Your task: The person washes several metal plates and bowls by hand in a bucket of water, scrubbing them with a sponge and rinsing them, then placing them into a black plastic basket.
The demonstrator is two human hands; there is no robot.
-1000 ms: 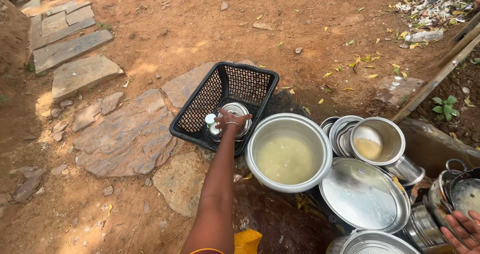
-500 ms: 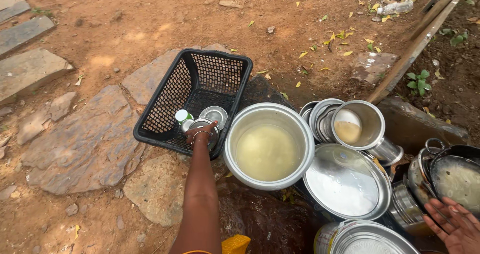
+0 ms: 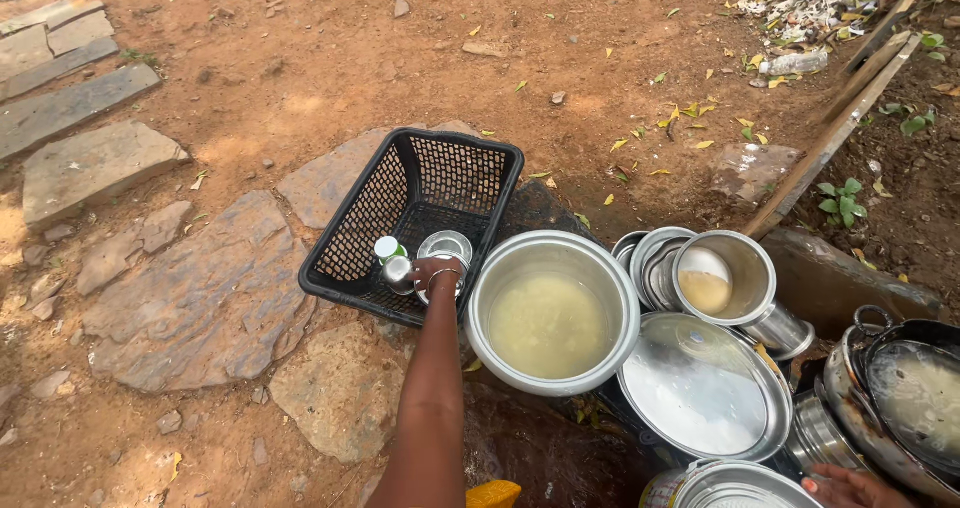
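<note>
My left hand (image 3: 437,271) reaches down into a black plastic mesh basket (image 3: 350,230) that sits on flat stones. Its fingers curl over the rim of a small steel vessel (image 3: 441,290) on the basket floor. Just beyond the hand lie a small steel bowl (image 3: 446,246), a small steel cup (image 3: 398,272) and a white and green cap-like piece (image 3: 386,248). My right hand (image 3: 838,487) shows only in part at the bottom right edge, beside a steel pot (image 3: 815,433). Its grip is cut off by the frame.
A large steel basin of cloudy yellowish water (image 3: 552,313) stands right of the basket. Further right are a flat steel lid (image 3: 700,388), stacked steel plates (image 3: 650,258), a steel pot with residue (image 3: 722,273) and a dark wok-like pan (image 3: 915,393). Red dirt, flat stones and wooden poles (image 3: 835,133) surround them.
The view has shifted back to the right, so the basket sits nearer the middle. My left hand stays low in the basket over the steel pieces. Less of my right hand shows.
</note>
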